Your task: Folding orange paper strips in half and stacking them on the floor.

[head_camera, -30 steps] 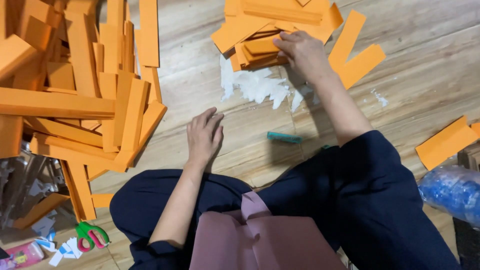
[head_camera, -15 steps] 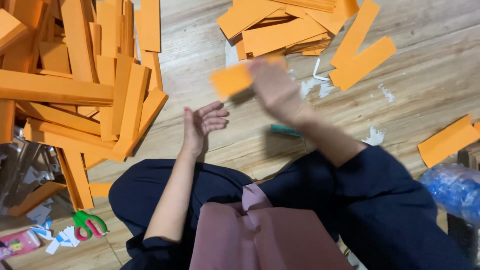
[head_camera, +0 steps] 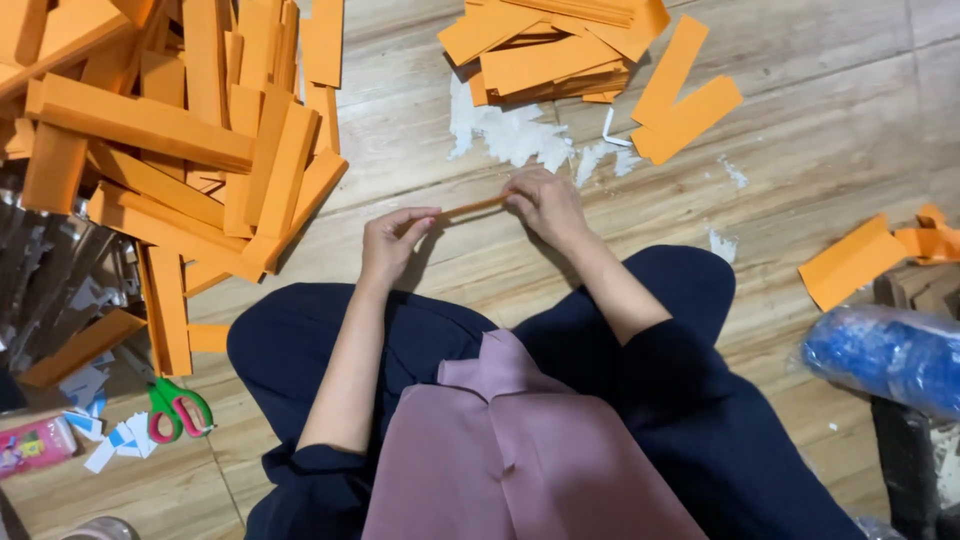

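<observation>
Head view: left hand (head_camera: pixel 388 243) and right hand (head_camera: pixel 545 203) each pinched one end of an orange paper strip (head_camera: pixel 476 207), held edge-on just above the wooden floor (head_camera: pixel 820 150), between two orange strip piles (head_camera: pixel 180 150). Uneven pull could likely crease or tear it.

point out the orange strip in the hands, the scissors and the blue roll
orange strip (head_camera: pixel 478 206), head view, middle of the strip between the hands
scissors (head_camera: pixel 178 409), head view, on the green and red handles
blue roll (head_camera: pixel 885 357), head view, middle of its wrapped side
</observation>
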